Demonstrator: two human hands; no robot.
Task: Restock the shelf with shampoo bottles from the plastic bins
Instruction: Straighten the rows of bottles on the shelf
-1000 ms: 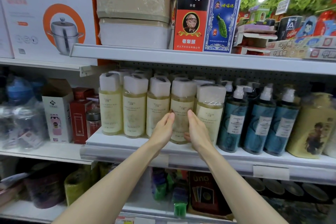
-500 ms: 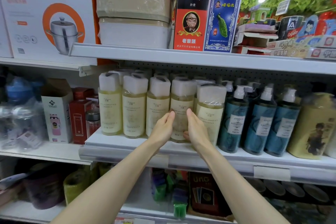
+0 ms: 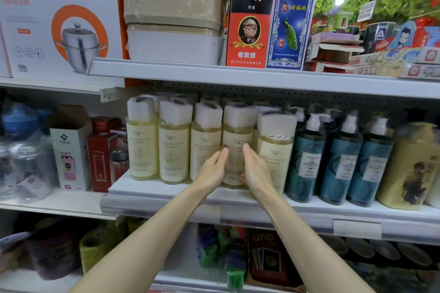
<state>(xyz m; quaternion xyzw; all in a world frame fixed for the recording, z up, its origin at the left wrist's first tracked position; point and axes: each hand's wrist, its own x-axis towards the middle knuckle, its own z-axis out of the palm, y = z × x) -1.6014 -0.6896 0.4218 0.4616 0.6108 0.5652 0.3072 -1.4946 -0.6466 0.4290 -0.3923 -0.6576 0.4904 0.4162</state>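
Plastic-wrapped yellow shampoo bottle (image 3: 237,135) pressed between left hand (image 3: 212,172), right hand (image 3: 257,171); flat-fingered grips.

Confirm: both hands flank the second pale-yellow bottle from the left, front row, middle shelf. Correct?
Not quite. In the head view the left hand and right hand flank a pale-yellow bottle that is the fourth from the left, not the second. The rest holds: it stands in the front row on the middle shelf, one hand against each side.
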